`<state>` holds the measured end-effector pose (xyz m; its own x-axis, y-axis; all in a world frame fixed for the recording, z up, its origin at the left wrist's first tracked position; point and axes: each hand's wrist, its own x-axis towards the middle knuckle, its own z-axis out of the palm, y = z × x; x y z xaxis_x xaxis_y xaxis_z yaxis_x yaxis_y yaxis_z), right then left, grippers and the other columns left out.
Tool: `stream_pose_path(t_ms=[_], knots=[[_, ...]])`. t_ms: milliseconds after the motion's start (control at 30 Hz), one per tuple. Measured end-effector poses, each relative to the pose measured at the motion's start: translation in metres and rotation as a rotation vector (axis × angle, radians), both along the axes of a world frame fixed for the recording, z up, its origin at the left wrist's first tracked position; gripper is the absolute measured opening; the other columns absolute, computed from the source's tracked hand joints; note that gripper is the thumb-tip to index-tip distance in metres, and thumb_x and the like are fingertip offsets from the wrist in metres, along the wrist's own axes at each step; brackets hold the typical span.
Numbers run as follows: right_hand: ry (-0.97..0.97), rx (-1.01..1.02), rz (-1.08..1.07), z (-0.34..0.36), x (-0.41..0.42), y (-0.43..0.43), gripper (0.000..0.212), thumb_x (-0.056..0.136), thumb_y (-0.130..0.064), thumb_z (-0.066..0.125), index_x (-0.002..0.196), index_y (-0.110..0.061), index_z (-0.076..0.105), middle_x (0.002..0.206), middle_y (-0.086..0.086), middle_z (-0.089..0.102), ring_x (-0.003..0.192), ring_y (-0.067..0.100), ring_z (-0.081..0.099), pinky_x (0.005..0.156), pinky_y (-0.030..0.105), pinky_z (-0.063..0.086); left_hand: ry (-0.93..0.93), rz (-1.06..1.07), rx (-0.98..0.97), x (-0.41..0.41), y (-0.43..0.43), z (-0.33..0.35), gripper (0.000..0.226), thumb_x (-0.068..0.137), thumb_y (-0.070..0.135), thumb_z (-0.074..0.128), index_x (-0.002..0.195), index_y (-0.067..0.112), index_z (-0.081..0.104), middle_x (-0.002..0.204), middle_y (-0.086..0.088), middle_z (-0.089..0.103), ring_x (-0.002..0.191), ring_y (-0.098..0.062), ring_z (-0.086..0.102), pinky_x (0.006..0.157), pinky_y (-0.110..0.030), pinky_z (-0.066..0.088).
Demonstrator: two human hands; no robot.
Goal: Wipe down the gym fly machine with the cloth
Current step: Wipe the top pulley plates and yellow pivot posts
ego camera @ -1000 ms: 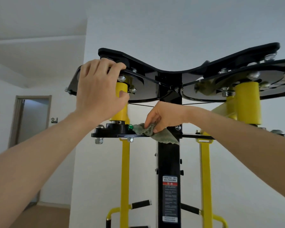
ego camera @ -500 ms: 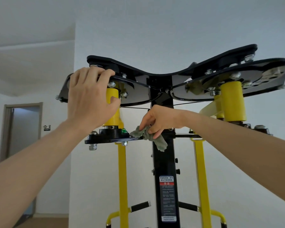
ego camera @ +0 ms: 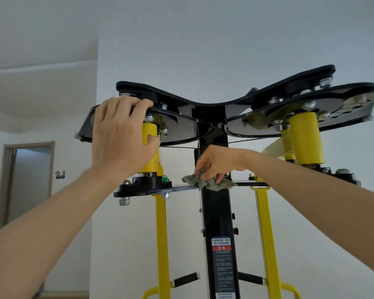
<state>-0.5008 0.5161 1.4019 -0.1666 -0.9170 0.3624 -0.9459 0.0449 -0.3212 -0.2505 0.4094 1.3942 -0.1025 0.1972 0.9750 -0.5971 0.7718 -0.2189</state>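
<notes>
White walls (ego camera: pixel 203 39) stood behind the fly machine (ego camera: pixel 214 212).
Fingers of the left hand (ego camera: pixel 119 137) curled over the cam plate (ego camera: pixel 181 128); the right hand (ego camera: pixel 218 160) pinched the cloth (ego camera: pixel 212 184) against the crossbar (ego camera: pixel 177 187).

Left grip (ego camera: pixel 121 134) curls over the edge of the black plate (ego camera: pixel 181 130), thumb on the yellow sleeve (ego camera: pixel 151 158) below it, while right grip (ego camera: pixel 216 162) pinches the crumpled cloth (ego camera: pixel 209 183) onto the flat crossbar (ego camera: pixel 177 187) directly beneath, against the black column (ego camera: pixel 216 214).
</notes>
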Motion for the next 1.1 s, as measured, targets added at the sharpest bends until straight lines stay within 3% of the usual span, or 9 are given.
stream_pose_path(t_ms=[133,367,467,567,700,767,900,1000,1100], knots=[[-0.397,-0.081,0.199,-0.006,0.018,-0.020,0.018,0.092,-0.006,0.070,0.108,-0.012,0.075,0.106,0.017,0.074,0.097,0.026,0.073,0.079,0.034,0.062,-0.005,0.007,-0.003,0.000,-0.001,0.000,0.060,0.077,0.034,0.050,0.134,0.016,0.057,0.123,-0.008,0.058,0.118,-0.032,0.050,0.106,-0.047,0.034],[-1.286,-0.560,0.279,0.000,0.039,-0.054,0.015,0.097,0.003,0.058,0.112,0.003,0.061,0.105,0.020,0.064,0.091,0.026,0.067,0.065,0.033,0.063,-0.003,0.023,-0.028,0.000,-0.005,0.001,0.061,0.075,0.032,0.051,0.134,0.016,0.057,0.122,-0.006,0.058,0.117,-0.032,0.051,0.105,-0.047,0.035],[-1.250,-0.649,0.245,0.006,0.046,-0.061,0.027,0.099,0.003,0.055,0.126,0.004,0.055,0.125,0.020,0.060,0.105,0.024,0.062,0.073,0.025,0.060,0.006,0.030,-0.045,-0.001,-0.007,0.002,0.061,0.074,0.031,0.051,0.133,0.017,0.057,0.121,-0.005,0.058,0.116,-0.031,0.051,0.105,-0.046,0.035],[-1.377,-0.693,0.339,0.008,0.059,-0.071,0.020,0.099,0.003,0.053,0.118,-0.002,0.056,0.128,0.016,0.058,0.112,0.024,0.062,0.073,0.019,0.058,0.007,0.040,-0.067,0.000,-0.010,0.002,0.062,0.074,0.030,0.051,0.134,0.017,0.056,0.121,-0.006,0.058,0.115,-0.032,0.051,0.103,-0.047,0.037],[-1.451,-0.577,0.521,0.002,0.063,-0.073,0.021,0.097,-0.007,0.065,0.079,-0.018,0.062,0.069,-0.018,0.069,0.072,-0.003,0.066,0.062,0.002,0.046,0.021,0.038,-0.060,-0.002,-0.008,0.001,0.062,0.072,0.024,0.052,0.134,0.016,0.056,0.121,-0.007,0.058,0.115,-0.033,0.051,0.103,-0.048,0.038],[-1.382,-0.686,0.463,-0.001,0.052,-0.073,0.009,0.093,-0.013,0.072,0.084,-0.015,0.069,0.078,-0.011,0.074,0.085,0.008,0.071,0.074,0.010,0.054,0.029,0.032,-0.061,-0.003,-0.007,0.000,0.062,0.071,0.022,0.052,0.133,0.016,0.057,0.121,-0.007,0.058,0.115,-0.033,0.051,0.103,-0.048,0.038],[-1.718,-0.889,0.701,-0.007,0.030,-0.055,0.021,0.095,0.004,0.059,0.116,0.008,0.061,0.118,0.018,0.056,0.107,0.027,0.064,0.091,0.038,0.060,0.037,0.017,-0.070,-0.004,-0.008,0.000,0.062,0.071,0.021,0.052,0.132,0.015,0.057,0.120,-0.008,0.058,0.115,-0.034,0.051,0.103,-0.049,0.038],[-1.817,-0.915,0.709,-0.007,0.019,-0.034,0.016,0.097,0.003,0.056,0.111,0.007,0.060,0.118,0.020,0.061,0.099,0.020,0.069,0.097,0.045,0.056,0.061,0.001,-0.065,-0.007,-0.007,0.000,0.061,0.071,0.021,0.052,0.131,0.015,0.059,0.118,-0.009,0.059,0.113,-0.035,0.052,0.102,-0.050,0.039],[-1.863,-0.872,0.757,-0.010,0.019,-0.032,0.015,0.097,0.004,0.047,0.103,0.003,0.061,0.129,0.022,0.060,0.114,0.038,0.064,0.101,0.052,0.053,0.083,-0.011,-0.058,-0.010,-0.005,-0.001,0.059,0.071,0.020,0.053,0.130,0.014,0.060,0.118,-0.010,0.059,0.113,-0.036,0.052,0.105,-0.050,0.037]])
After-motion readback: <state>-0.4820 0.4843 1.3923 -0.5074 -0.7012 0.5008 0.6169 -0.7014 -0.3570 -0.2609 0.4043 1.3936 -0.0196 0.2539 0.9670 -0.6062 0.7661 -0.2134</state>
